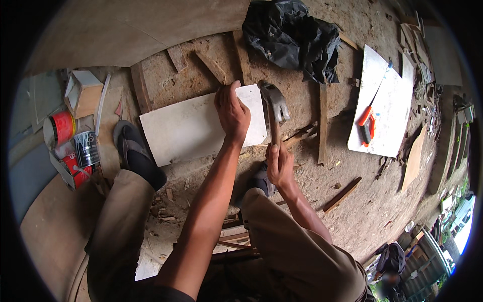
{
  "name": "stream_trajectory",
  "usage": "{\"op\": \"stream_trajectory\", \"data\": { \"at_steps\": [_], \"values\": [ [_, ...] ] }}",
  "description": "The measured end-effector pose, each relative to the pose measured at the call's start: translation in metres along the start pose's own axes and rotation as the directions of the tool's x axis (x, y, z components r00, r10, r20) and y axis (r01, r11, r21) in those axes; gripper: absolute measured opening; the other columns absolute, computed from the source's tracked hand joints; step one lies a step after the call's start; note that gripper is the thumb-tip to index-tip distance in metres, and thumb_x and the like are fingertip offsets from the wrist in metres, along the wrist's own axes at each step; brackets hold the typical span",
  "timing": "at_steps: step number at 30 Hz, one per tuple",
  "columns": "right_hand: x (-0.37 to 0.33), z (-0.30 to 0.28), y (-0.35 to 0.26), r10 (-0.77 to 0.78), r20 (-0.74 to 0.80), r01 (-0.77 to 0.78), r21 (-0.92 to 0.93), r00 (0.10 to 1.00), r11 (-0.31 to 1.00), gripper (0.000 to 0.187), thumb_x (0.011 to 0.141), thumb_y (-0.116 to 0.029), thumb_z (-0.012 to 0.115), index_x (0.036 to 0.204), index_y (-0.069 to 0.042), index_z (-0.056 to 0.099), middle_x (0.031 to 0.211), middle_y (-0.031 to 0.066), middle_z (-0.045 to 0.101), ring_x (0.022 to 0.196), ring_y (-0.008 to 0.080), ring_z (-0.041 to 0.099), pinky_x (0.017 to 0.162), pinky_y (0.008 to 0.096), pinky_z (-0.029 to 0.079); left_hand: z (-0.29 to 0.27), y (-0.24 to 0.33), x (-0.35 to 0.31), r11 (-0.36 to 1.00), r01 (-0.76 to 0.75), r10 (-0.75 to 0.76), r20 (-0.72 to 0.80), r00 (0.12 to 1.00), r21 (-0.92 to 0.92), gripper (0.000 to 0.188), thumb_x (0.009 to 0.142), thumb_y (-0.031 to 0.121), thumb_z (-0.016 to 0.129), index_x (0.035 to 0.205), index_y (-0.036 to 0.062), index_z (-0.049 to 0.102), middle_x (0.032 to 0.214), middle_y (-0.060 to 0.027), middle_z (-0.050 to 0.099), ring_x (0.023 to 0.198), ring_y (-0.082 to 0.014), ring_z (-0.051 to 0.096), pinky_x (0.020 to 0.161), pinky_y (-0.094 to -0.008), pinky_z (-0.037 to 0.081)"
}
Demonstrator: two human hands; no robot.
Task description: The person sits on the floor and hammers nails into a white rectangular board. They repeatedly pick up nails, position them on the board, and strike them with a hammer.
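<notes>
A white rectangular board point(183, 128) lies across the ground in front of me, one end near my left foot. My left hand point(233, 113) is closed at its far edge, close to the right end. The fingertips are partly hidden, so a small item between them cannot be made out. My right hand point(280, 165) grips the wooden handle of a claw hammer point(275, 100). The hammer's metal head is raised beside the board's right end, its claw pointing right. Both knees are bent around the work, with a sandal point(132, 143) showing on my left foot.
Paint cans point(86, 148) and a small wooden box point(83, 93) stand at left. A black plastic bag point(294, 38) lies at the far side. An orange-handled handsaw point(367, 126) rests on a white sheet point(385, 98) at right. Wood strips point(322, 126) litter the dirt floor.
</notes>
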State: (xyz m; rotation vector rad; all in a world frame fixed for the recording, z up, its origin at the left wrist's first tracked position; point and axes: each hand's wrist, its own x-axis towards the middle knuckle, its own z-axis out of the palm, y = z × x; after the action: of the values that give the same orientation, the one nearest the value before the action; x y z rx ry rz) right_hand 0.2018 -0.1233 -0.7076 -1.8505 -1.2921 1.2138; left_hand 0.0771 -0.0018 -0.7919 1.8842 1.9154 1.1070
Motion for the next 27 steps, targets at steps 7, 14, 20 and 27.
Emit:
{"op": "stream_trajectory", "data": {
  "at_steps": [7,14,20,27],
  "values": [
    [0.017,-0.001,0.000,0.142,0.133,-0.109,-0.229,0.981,0.967,0.045,0.103,-0.037,0.041,0.087,0.003,0.050,0.067,0.0315,0.056,0.070,0.0547,0.057,0.060,0.0558,0.044,0.000,-0.004,-0.001,0.999,-0.031,0.031,0.002,1.000,-0.011,0.048,0.079,-0.010,0.053,0.125,0.0039,0.051,0.110,-0.0173,0.060,0.108,-0.0342,0.056,0.106,-0.0477,0.037],
    [0.010,0.000,0.009,0.174,0.073,-0.161,-0.151,0.982,0.975,0.051,0.102,-0.046,0.041,0.089,0.003,0.052,0.074,0.0318,0.057,0.076,0.0525,0.058,0.066,0.0540,0.044,0.002,-0.002,0.003,0.993,-0.072,0.068,0.043,0.997,0.096,0.034,0.091,0.011,0.054,0.124,0.0052,0.050,0.110,-0.0156,0.061,0.111,-0.0320,0.056,0.106,-0.0486,0.036],
    [0.006,-0.019,0.011,0.194,-0.151,-0.222,-0.200,0.969,0.954,0.044,0.099,-0.042,0.050,0.093,0.001,0.055,0.069,0.0283,0.059,0.066,0.0495,0.059,0.058,0.0512,0.045,0.001,0.008,0.005,0.969,-0.087,0.058,0.128,0.990,0.231,0.035,0.091,0.027,0.063,0.119,0.0068,0.055,0.114,-0.0131,0.060,0.115,-0.0309,0.053,0.107,-0.0480,0.033],
    [0.020,-0.062,0.062,0.098,-0.369,-0.254,-0.405,0.924,0.878,0.038,0.092,-0.039,0.065,0.096,-0.002,0.061,0.082,0.0219,0.065,0.077,0.0411,0.064,0.068,0.0468,0.049,-0.016,-0.002,0.015,0.982,-0.163,0.120,0.354,0.927,0.094,0.035,0.092,0.023,0.062,0.123,0.0077,0.055,0.118,-0.0128,0.060,0.118,-0.0329,0.051,0.104,-0.0483,0.033]
  ]
}}
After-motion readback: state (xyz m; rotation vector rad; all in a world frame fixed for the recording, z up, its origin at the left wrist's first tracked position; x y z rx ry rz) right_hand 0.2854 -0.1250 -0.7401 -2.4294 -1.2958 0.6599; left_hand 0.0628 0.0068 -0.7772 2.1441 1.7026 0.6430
